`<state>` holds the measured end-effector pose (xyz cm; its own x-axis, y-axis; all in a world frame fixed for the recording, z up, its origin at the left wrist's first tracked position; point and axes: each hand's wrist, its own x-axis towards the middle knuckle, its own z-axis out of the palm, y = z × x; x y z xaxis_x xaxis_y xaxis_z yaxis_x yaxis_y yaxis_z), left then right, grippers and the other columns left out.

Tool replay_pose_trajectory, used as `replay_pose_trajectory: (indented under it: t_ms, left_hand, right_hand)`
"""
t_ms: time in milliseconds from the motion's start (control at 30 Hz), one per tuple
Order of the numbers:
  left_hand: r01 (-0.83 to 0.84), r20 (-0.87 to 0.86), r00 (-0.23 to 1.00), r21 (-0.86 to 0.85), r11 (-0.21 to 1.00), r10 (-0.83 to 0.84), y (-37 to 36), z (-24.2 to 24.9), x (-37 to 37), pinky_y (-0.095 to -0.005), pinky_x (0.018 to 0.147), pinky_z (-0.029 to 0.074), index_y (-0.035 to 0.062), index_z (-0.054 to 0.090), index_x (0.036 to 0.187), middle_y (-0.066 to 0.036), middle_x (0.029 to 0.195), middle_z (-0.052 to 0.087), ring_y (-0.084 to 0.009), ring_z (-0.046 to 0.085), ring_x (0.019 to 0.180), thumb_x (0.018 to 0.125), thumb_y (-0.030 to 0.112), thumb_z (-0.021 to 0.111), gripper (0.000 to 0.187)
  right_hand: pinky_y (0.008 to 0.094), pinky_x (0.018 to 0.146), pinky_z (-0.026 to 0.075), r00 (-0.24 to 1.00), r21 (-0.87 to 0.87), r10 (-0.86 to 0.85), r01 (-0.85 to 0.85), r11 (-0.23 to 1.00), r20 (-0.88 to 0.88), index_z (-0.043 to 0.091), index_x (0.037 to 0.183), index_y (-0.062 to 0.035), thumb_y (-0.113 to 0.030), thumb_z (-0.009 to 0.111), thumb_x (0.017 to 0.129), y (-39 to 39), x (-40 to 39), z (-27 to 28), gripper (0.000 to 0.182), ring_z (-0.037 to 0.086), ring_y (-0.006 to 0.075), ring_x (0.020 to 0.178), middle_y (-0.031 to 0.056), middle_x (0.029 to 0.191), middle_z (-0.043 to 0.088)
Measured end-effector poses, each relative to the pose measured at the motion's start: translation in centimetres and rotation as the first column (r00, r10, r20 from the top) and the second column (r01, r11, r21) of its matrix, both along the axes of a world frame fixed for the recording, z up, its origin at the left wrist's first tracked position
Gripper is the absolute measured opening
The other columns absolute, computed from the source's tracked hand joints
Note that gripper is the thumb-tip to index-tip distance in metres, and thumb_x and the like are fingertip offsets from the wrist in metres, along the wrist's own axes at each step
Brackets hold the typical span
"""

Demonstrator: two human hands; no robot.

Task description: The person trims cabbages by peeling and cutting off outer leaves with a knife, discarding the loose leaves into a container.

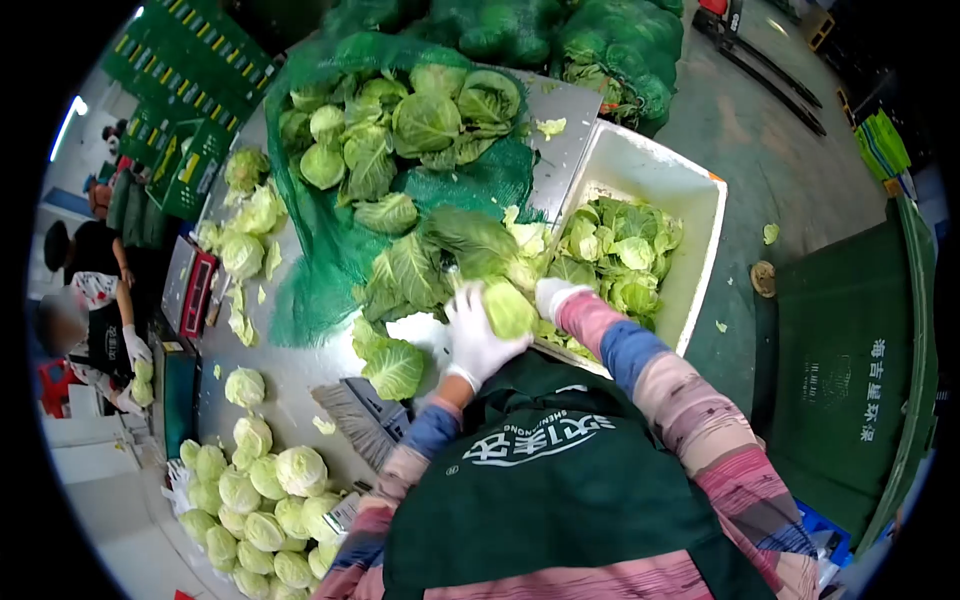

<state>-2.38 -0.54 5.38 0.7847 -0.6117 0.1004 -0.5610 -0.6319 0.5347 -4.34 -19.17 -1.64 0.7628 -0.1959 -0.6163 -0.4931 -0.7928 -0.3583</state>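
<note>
In a white glove, my left hand [474, 337] is wrapped round the left side of a pale green cabbage [509, 308] close to the apron. My right hand [560, 297], also gloved in white, is at the cabbage's right, beside the foam box's near left edge; its fingers are partly hidden, and what they hold cannot be made out. Large dark outer leaves [470, 240] lie just beyond the cabbage. Untrimmed cabbages [426, 124] rest on a green net [320, 270]. Loose leaves fill the bottom of the white foam box [701, 250].
Trimmed cabbages [265, 530] are piled at the lower left, near a brush [352, 425] and a scale [197, 290]. Two people stand at the left; one holds cabbages. A large green bin [845, 370] stands at right. Full net bags [620, 60] are behind the table.
</note>
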Motion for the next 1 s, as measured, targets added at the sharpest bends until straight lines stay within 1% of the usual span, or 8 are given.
replay_pose_trajectory:
  t_ms: [100,167,333,467,567,700,800,1000]
  left_hand:
    - [0.006,0.05,0.999,-0.171,0.985,0.002,1.2,-1.4,-2.0,-0.0473,0.104,0.03,-0.0006,0.04,0.126,-0.02,0.129,0.039,-0.0391,0.035,0.12,0.051,0.039,0.085,0.096]
    - [0.002,0.028,1.0,-0.28,0.96,0.006,2.3,-1.7,-1.9,-0.0456,0.104,0.031,-0.0009,0.037,0.127,-0.02,0.129,0.038,-0.0379,0.036,0.12,0.05,0.034,0.086,0.098]
    - [0.01,0.038,0.999,-0.427,0.904,0.007,2.0,-1.3,0.1,-0.0428,0.106,0.03,-0.0004,0.029,0.13,-0.019,0.129,0.034,-0.0347,0.036,0.122,0.055,0.029,0.087,0.099]
    - [-0.344,-0.487,0.873,-0.608,0.716,0.006,1.9,-4.3,1.4,-0.0397,0.108,0.027,0.0006,0.023,0.134,-0.019,0.128,0.032,-0.0313,0.033,0.124,0.061,0.028,0.085,0.1]
    - [-0.316,-0.332,0.918,-0.291,0.903,0.215,2.1,-1.8,0.6,-0.0416,0.107,0.027,0.0011,0.023,0.137,-0.023,0.13,0.03,-0.034,0.029,0.126,0.063,0.029,0.085,0.101]
    - [-0.133,-0.046,0.991,-0.218,0.967,0.125,1.5,-2.2,1.5,-0.0431,0.103,0.033,-0.0013,0.033,0.133,-0.027,0.131,0.032,-0.0372,0.032,0.126,0.062,0.034,0.085,0.095]
    - [-0.237,-0.374,0.922,-0.347,0.907,0.097,0.6,-2.3,1.6,-0.0406,0.1,0.036,-0.0037,0.035,0.127,-0.025,0.124,0.041,-0.0351,0.042,0.119,0.062,0.035,0.085,0.091]
    - [-0.337,-0.196,0.931,-0.132,0.932,0.308,-0.3,-1.9,-0.1,-0.0409,0.089,0.041,-0.0023,0.039,0.115,-0.019,0.109,0.047,-0.0336,0.049,0.102,0.056,0.038,0.086,0.086]
  right_hand:
    - [0.0372,0.056,0.051,0.978,0.288,-0.208,0.193,0.938,0.021,0.059,0.115,0.0007,-0.012,0.052,0.086,0.4,-2.7,-1.0,0.032,0.065,0.028,0.068,0.0177,0.09,0.066]
    - [0.0269,0.033,0.037,0.886,0.762,-0.447,0.373,0.529,-0.123,0.052,0.12,-0.0035,-0.015,0.053,0.088,0.5,-4.6,1.0,0.034,0.051,0.0116,0.041,0.0051,0.072,0.06]
    - [0.0258,0.035,0.037,0.797,0.859,-0.595,0.373,0.352,-0.103,0.05,0.128,-0.002,-0.015,0.053,0.087,-0.2,-3.0,1.6,0.043,0.054,0.01,0.05,0.0078,0.07,0.059]
    - [0.0313,0.044,0.045,0.822,0.794,-0.563,0.282,0.538,0.089,0.048,0.131,0.0004,-0.026,0.056,0.088,0.5,-1.4,4.6,0.051,0.056,0.0198,0.047,0.0124,0.069,0.063]
    - [0.0437,0.08,0.048,0.542,0.444,-0.387,0.03,0.896,0.746,0.047,0.129,0.0029,-0.037,0.052,0.092,1.5,-1.0,0.9,0.055,0.063,0.0409,0.087,0.0233,0.091,0.067]
    - [0.0492,0.069,0.049,0.757,0.208,-0.242,0.142,0.968,0.607,0.043,0.132,0.0019,-0.034,0.042,0.097,2.0,-3.3,4.3,0.051,0.062,0.0428,0.074,0.0274,0.08,0.063]
    - [0.0488,0.065,0.049,0.861,0.126,-0.189,0.147,0.981,0.471,0.04,0.135,0.0016,-0.036,0.039,0.097,3.3,-4.4,5.7,0.053,0.062,0.0409,0.068,0.0253,0.073,0.063]
    - [0.0498,0.06,0.048,0.859,0.073,-0.162,0.144,0.987,0.485,0.038,0.135,0.0048,-0.037,0.038,0.097,4.1,-4.0,5.7,0.057,0.061,0.041,0.063,0.0241,0.068,0.062]
